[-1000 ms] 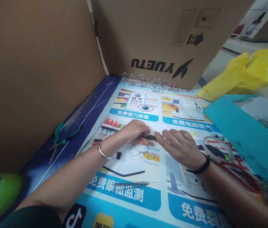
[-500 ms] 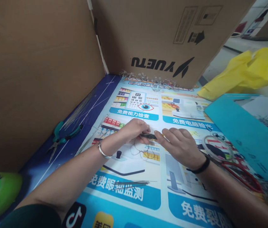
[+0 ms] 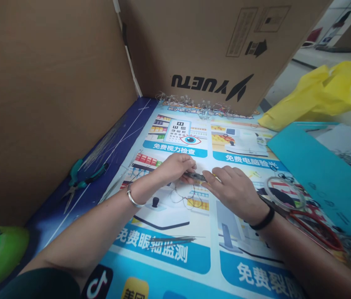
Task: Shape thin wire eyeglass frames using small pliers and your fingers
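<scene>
My right hand (image 3: 236,191) is closed around a pair of pliers (image 3: 196,177), its handles mostly hidden in the palm. The dark jaws point left to the fingers of my left hand (image 3: 178,169). Those fingers are pinched together on a thin wire, whose gripped end is hidden. Thin dark wire loops (image 3: 184,201) hang or lie just below both hands, over the printed poster. Nearer to me, a small bundle of short straight wires (image 3: 172,241) rests on the poster.
Cardboard panels (image 3: 194,45) stand behind and to the left. Teal-handled pliers (image 3: 82,179) lie left, near loose straight wires (image 3: 99,145). At right are red-handled scissors (image 3: 315,227), a clear ring (image 3: 284,194), a blue box (image 3: 312,170) with wire pieces and a yellow bag (image 3: 315,95). Twisted wire pieces (image 3: 205,107) line the back.
The pliers' jaws have turned slightly between my hands, and my left hand has lifted a little. Everything else lies as before.
</scene>
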Demonstrator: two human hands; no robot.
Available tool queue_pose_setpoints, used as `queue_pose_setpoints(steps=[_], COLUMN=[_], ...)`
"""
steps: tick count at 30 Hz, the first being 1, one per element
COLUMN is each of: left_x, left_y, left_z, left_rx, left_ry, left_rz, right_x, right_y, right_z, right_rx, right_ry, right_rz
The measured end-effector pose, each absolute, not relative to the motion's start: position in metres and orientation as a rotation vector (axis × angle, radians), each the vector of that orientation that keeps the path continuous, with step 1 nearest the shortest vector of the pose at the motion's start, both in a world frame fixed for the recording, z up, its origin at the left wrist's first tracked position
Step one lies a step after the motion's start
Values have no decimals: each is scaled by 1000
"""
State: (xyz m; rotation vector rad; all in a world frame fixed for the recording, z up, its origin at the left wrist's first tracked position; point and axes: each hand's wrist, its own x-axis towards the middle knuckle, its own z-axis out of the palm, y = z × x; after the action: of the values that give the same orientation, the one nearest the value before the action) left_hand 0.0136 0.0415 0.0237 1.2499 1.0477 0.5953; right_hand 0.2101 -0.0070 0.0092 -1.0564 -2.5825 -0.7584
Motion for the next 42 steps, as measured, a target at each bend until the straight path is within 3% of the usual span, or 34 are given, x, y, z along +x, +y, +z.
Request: queue_pose_setpoints(steps=[9,19,27,42], left_x=[13,11,8,6], left_y=[42,40,46,46], left_z=[22,19,15,19], left_rx=[1384,1595,1665,1710], left_ry=[1052,982,1002,947], left_rz=[650,679,619,651], right_x=[207,206,205,206], right_y=[-11,-12,-9,-9], right_z=[7,5,-5,-8], right_rx=[-1144,-1291,-1216,-1274], right_ry=[-2559,-2545,-2523,-2472], right_rz=[-665,-313,-454,-228])
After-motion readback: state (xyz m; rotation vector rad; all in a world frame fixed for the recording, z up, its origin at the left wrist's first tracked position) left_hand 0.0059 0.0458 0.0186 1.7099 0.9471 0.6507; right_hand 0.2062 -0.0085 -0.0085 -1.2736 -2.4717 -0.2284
